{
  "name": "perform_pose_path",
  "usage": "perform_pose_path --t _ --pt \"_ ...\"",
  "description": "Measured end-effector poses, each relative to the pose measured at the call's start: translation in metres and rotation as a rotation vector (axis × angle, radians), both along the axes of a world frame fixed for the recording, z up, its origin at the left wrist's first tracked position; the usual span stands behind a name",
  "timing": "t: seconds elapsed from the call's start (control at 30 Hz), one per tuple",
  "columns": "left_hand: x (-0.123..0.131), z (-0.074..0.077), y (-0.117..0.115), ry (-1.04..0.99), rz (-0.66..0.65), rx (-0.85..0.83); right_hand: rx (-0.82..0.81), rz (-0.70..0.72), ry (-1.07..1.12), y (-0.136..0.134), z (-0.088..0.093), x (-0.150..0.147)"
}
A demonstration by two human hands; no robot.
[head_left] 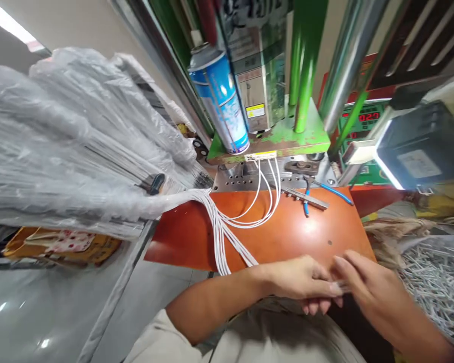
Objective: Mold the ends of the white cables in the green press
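My left hand and my right hand meet above the front right edge of the orange board. Thumbs and fingers are pinched together at the fingertips. A small pale thing may sit between them, but blur and the fingers hide it. Left of my hands, a bundle of white cables fans out across the board and over its front edge. A few of those cables loop up to the metal die under the green press plate. Blue-handled pliers lie behind my hands, beside a slotted metal bar.
A blue spray can stands on the green plate. Plastic-wrapped cable bundles fill the left side. At right, a dark lamp-like box juts out near a red digital display. Many small white pieces lie in a bag at lower right.
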State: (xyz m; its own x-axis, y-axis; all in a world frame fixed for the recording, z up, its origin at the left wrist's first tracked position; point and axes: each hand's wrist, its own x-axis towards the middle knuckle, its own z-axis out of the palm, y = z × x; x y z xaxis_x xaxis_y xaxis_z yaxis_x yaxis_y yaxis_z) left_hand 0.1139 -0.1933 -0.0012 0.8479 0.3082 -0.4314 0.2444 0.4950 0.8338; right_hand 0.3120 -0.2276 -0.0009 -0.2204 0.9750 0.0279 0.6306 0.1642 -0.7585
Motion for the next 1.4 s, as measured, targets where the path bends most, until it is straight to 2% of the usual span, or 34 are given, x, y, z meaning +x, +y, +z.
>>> perform_pose_path --t 0.03,0.1,0.17,0.23,0.33,0.4,0.53,0.6,0.67,0.77,0.87,1.13,1.3,1.4 --pt "-0.006 0.000 0.004 -0.020 0.091 -0.115 0.023 0.025 0.009 0.011 0.001 -0.011" --pt "-0.017 0.004 0.012 -0.023 0.309 -0.192 0.140 0.007 -0.005 0.039 -0.001 -0.026" --pt "-0.029 0.009 0.021 -0.006 0.497 -0.175 0.325 -0.095 -0.120 0.071 -0.008 -0.031" --pt "-0.039 0.010 0.032 0.046 0.612 -0.111 0.447 -0.146 -0.267 0.102 -0.017 -0.028" --pt "-0.047 0.005 0.045 0.126 0.690 0.016 0.452 -0.045 -0.345 0.127 -0.027 -0.019" --pt "-0.047 -0.001 0.050 0.153 0.694 0.090 0.408 -0.001 -0.303 0.119 -0.028 -0.016" --pt "-0.042 -0.009 0.050 0.216 0.704 0.235 0.269 -0.019 -0.206 0.070 -0.029 -0.019" --pt "-0.040 -0.010 0.049 0.250 0.663 0.276 0.288 -0.037 -0.215 0.050 -0.032 -0.023" --pt "-0.038 -0.008 0.048 0.267 0.592 0.279 0.326 -0.047 -0.250 0.041 -0.036 -0.026" --pt "-0.035 -0.004 0.050 0.253 0.510 0.254 0.331 -0.038 -0.270 0.044 -0.040 -0.028" --pt "-0.031 -0.001 0.050 0.275 0.492 0.270 0.344 -0.032 -0.275 0.048 -0.040 -0.028" --pt "-0.015 -0.004 0.047 0.300 0.616 0.291 0.324 0.060 -0.265 0.047 -0.041 -0.025" --pt "-0.029 0.002 0.057 0.202 0.429 0.122 0.299 -0.020 -0.218 0.047 -0.040 -0.023" --pt "-0.037 0.002 0.062 0.203 0.432 0.093 0.305 -0.035 -0.190 0.047 -0.041 -0.022"
